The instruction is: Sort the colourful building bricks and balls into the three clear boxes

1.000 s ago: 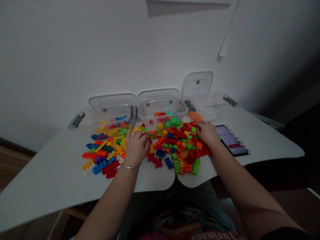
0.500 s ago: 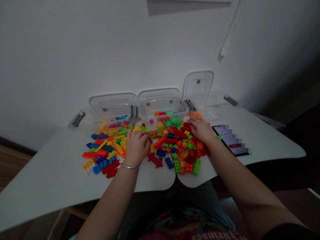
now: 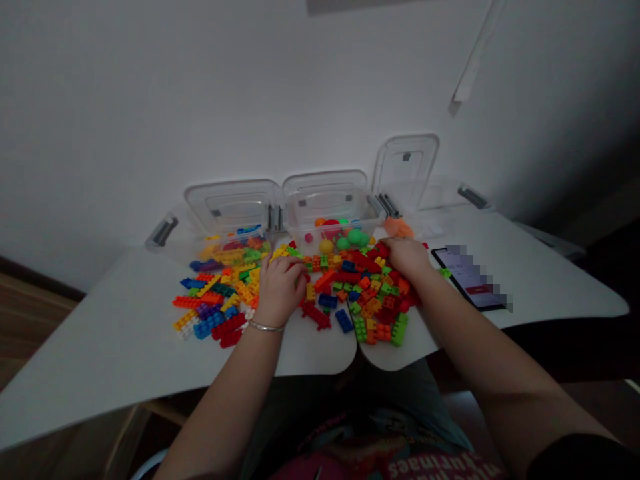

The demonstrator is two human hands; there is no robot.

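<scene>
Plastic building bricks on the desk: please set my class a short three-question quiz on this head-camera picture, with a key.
1. What does the clear plastic box hold? A balls, B pens, C coins.
2. True or false: the right hand is on the plastic bricks and nearer the phone than the left hand is.
3. Fill in the missing word: the metal bangle is on the ____ wrist.

Key: 1. A; 2. True; 3. left
</scene>
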